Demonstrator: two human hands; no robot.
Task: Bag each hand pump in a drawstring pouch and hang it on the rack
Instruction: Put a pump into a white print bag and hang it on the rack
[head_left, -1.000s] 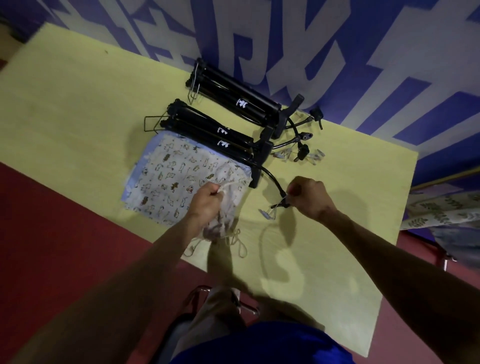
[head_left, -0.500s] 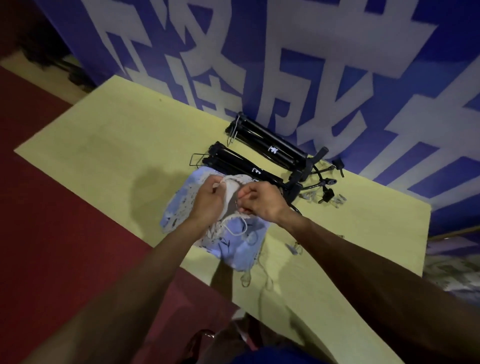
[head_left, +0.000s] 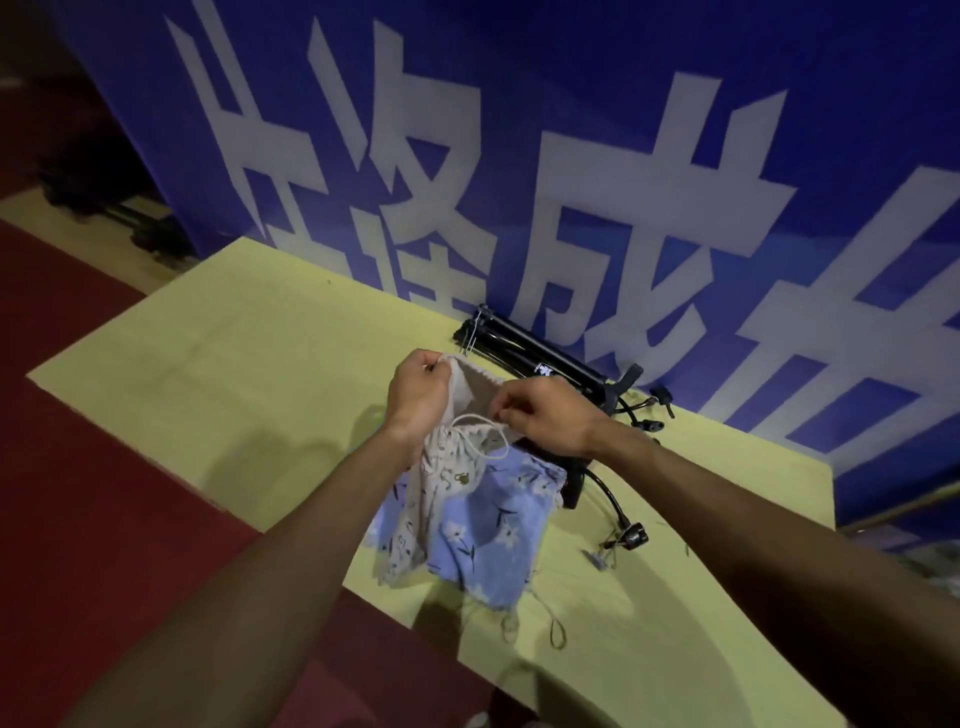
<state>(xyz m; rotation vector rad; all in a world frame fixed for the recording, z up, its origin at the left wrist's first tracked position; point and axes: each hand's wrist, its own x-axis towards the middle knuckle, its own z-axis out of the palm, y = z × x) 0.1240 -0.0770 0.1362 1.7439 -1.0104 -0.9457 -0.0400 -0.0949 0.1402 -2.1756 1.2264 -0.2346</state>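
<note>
I hold a cream printed drawstring pouch (head_left: 441, 483) above the yellow table (head_left: 249, 353). My left hand (head_left: 418, 397) pinches the left side of its mouth. My right hand (head_left: 545, 415) pinches the right side, and the mouth gapes between them. A white drawstring loop hangs below my hands. Under the pouch a blue floral pouch (head_left: 493, 530) lies flat on the table. Black hand pumps (head_left: 540, 358) lie behind my hands along the wall, partly hidden by them. One pump's hose and nozzle (head_left: 631, 535) reach out to the right.
A blue banner with large white characters (head_left: 519, 182) rises right behind the table. Red floor (head_left: 104, 493) lies to the left and in front. Loose pouch cords (head_left: 556, 629) trail near the table's front edge. No rack is visible.
My right hand left the pump's hose and joined my left hand on the cream pouch. Both hands lifted it off the stack and spread its mouth. My view tilted up toward the banner.
</note>
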